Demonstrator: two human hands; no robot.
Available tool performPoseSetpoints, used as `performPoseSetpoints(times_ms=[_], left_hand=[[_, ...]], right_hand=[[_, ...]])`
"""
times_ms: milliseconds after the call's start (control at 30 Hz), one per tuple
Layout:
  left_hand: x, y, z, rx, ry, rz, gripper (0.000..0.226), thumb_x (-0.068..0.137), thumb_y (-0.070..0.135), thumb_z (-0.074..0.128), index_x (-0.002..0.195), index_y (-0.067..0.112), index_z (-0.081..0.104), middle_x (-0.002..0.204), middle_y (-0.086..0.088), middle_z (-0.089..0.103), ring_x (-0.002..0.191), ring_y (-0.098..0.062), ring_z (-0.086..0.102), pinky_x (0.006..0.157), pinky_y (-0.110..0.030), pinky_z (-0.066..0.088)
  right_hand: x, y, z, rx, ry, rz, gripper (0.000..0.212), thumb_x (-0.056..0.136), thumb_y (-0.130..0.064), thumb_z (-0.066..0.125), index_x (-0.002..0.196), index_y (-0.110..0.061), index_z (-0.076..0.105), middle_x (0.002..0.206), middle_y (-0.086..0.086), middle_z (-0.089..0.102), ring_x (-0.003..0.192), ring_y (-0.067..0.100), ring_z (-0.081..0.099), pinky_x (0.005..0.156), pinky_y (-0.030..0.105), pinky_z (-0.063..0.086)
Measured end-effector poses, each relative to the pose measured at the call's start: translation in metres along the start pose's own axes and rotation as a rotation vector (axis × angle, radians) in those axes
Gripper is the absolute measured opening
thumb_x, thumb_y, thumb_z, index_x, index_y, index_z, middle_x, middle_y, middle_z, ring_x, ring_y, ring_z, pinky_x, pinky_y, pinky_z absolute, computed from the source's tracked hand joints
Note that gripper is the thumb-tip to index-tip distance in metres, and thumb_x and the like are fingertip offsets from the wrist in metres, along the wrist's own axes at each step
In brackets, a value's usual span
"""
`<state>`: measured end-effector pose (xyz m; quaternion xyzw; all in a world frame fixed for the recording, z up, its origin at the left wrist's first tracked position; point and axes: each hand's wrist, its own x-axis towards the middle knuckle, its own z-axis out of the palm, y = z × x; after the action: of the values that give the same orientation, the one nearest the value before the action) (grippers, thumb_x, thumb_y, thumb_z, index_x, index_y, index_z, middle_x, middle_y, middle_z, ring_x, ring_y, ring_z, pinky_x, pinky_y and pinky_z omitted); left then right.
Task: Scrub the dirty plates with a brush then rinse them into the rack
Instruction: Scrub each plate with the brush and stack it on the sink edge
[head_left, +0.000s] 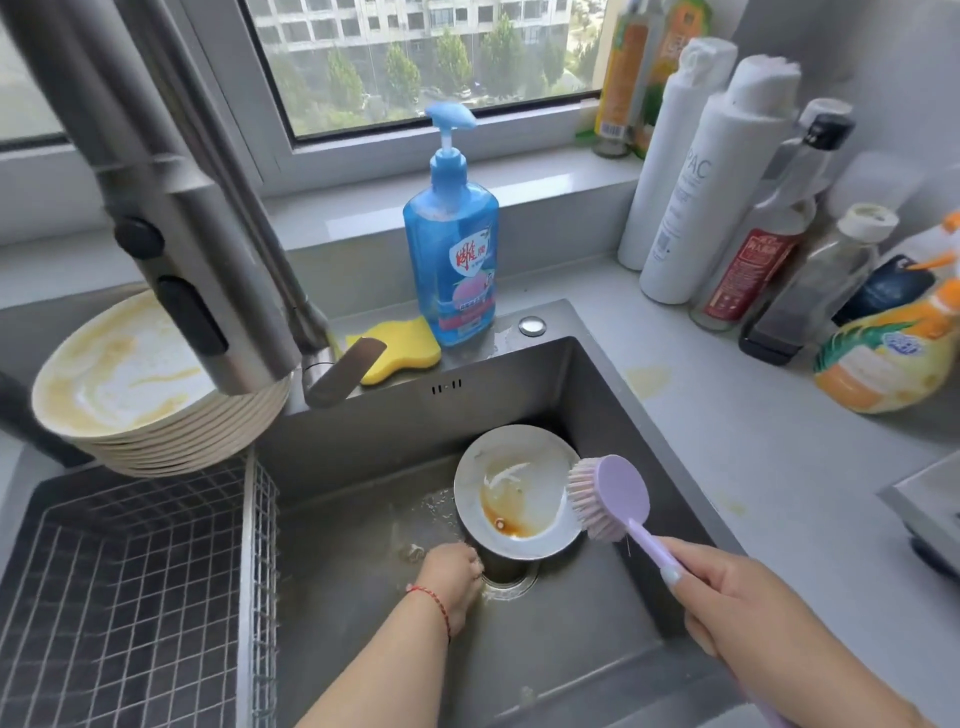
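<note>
Down in the steel sink (597, 395) a dirty plate (519, 491) is propped on edge, tilted back toward the far wall, with brown sauce pooled at the six o'clock part of its face. The plate's lower rim is gripped by the left hand (452, 577), fingers closed on it just above the drain (506, 577), and a red string is seen on that wrist. The purple brush (613, 496) is held by the right hand (727, 597), which is wrapped tight around the handle; the bristles are pressed against the plate's rim at three o'clock, the round head turned outward. Water is seen running across the basin floor at nine o'clock from the plate. At ten o'clock from the plate, a stack of dirty plates (150, 400) is perched on the corner, the top one smeared with yellow, partly hidden by the faucet head (192, 249) hanging in front. The wire rack (130, 587) is set at eight o'clock, filling the left side of the sink. At twelve o'clock, a blue soap bottle (452, 249) is stood on the ledge, with a yellow sponge (400, 351) just beside it. Assorted bottles (722, 197) are crowded along the counter at two o'clock.
</note>
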<state>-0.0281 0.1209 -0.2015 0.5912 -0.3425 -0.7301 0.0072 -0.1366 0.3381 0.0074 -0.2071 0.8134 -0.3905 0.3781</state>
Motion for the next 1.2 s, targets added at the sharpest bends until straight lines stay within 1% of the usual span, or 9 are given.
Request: performPoseSetpoints(times_ms=[100, 167, 200, 267, 400, 533, 833, 933, 1200], left_hand=[[0.007, -0.011, 0.018, -0.127, -0.026, -0.062, 0.034, 0.099, -0.006, 0.033, 0.074, 0.015, 0.043, 0.066, -0.002, 0.036, 0.059, -0.013, 0.036, 0.067, -0.025, 0.041], [0.009, -0.013, 0.025, -0.208, -0.016, -0.063, 0.029, 0.100, -0.005, 0.034, 0.082, 0.011, 0.050, 0.068, -0.006, 0.045, 0.065, -0.016, 0.045, 0.091, -0.031, 0.045], [0.010, -0.013, 0.029, -0.252, -0.035, -0.056, 0.024, 0.101, -0.003, 0.036, 0.095, 0.006, 0.057, 0.083, -0.011, 0.058, 0.083, -0.019, 0.057, 0.107, -0.036, 0.040], [0.015, -0.012, 0.034, -0.335, -0.043, -0.074, 0.029, 0.103, 0.001, 0.037, 0.126, -0.003, 0.054, 0.121, -0.016, 0.063, 0.121, -0.025, 0.056, 0.116, -0.040, 0.030], [0.022, -0.010, 0.040, -0.494, -0.048, -0.077, 0.034, 0.104, 0.005, 0.039, 0.134, -0.006, 0.051, 0.106, -0.017, 0.067, 0.095, -0.028, 0.064, 0.087, -0.037, 0.050], [0.014, 0.000, 0.051, -0.578, -0.099, -0.037, 0.030, 0.105, 0.013, 0.044, 0.131, -0.001, 0.051, 0.124, -0.022, 0.063, 0.114, -0.038, 0.060, 0.095, -0.049, 0.049], [0.007, 0.009, 0.052, -0.413, 0.014, 0.023, 0.036, 0.103, 0.003, 0.040, 0.138, 0.006, 0.044, 0.131, -0.020, 0.057, 0.103, -0.036, 0.060, 0.078, -0.050, 0.053], [-0.005, 0.007, 0.042, -0.331, 0.010, 0.123, 0.031, 0.106, 0.020, 0.041, 0.136, 0.011, 0.047, 0.124, -0.014, 0.064, 0.097, -0.029, 0.065, 0.065, -0.043, 0.057], [-0.070, 0.008, 0.000, -0.192, -0.136, 0.239, 0.038, 0.105, 0.045, 0.035, 0.123, 0.022, 0.060, 0.109, -0.009, 0.075, 0.102, -0.034, 0.071, 0.089, -0.057, 0.055]], right_hand=[[0.003, 0.004, -0.009, -0.038, 0.001, 0.035, 0.041, 0.099, -0.017, 0.043, 0.098, -0.053, 0.063, 0.043, -0.011, 0.031, 0.041, 0.005, 0.030, 0.041, 0.011, 0.024], [0.005, 0.005, -0.011, -0.059, -0.008, 0.044, 0.039, 0.099, -0.018, 0.042, 0.098, -0.050, 0.064, 0.042, -0.011, 0.031, 0.040, 0.005, 0.030, 0.041, 0.011, 0.024], [0.006, 0.006, -0.012, -0.071, -0.011, 0.047, 0.037, 0.099, -0.018, 0.042, 0.100, -0.048, 0.065, 0.042, -0.011, 0.031, 0.040, 0.005, 0.030, 0.041, 0.011, 0.023], [0.009, 0.008, -0.014, -0.082, -0.009, 0.054, 0.033, 0.099, -0.020, 0.042, 0.103, -0.041, 0.067, 0.043, -0.012, 0.030, 0.041, 0.005, 0.029, 0.042, 0.012, 0.023], [0.014, 0.011, -0.016, -0.086, -0.012, 0.045, 0.039, 0.098, -0.020, 0.044, 0.097, -0.051, 0.066, 0.044, -0.012, 0.031, 0.043, 0.006, 0.030, 0.046, 0.014, 0.023], [0.018, 0.013, -0.016, -0.090, -0.014, 0.032, 0.043, 0.098, -0.020, 0.044, 0.095, -0.058, 0.063, 0.046, -0.011, 0.035, 0.044, 0.007, 0.032, 0.049, 0.017, 0.025], [0.015, 0.015, -0.015, -0.097, -0.020, 0.024, 0.034, 0.098, -0.021, 0.044, 0.101, -0.047, 0.066, 0.046, -0.010, 0.036, 0.046, 0.008, 0.033, 0.049, 0.016, 0.026], [0.013, 0.015, -0.012, -0.108, -0.035, 0.031, 0.037, 0.097, -0.019, 0.045, 0.101, -0.050, 0.065, 0.046, -0.012, 0.036, 0.046, 0.008, 0.033, 0.050, 0.017, 0.026], [0.023, 0.005, 0.021, -0.266, -0.138, 0.010, 0.027, 0.099, -0.037, 0.039, 0.109, -0.046, 0.063, 0.050, -0.020, 0.051, 0.050, 0.002, 0.045, 0.051, 0.011, 0.035]])
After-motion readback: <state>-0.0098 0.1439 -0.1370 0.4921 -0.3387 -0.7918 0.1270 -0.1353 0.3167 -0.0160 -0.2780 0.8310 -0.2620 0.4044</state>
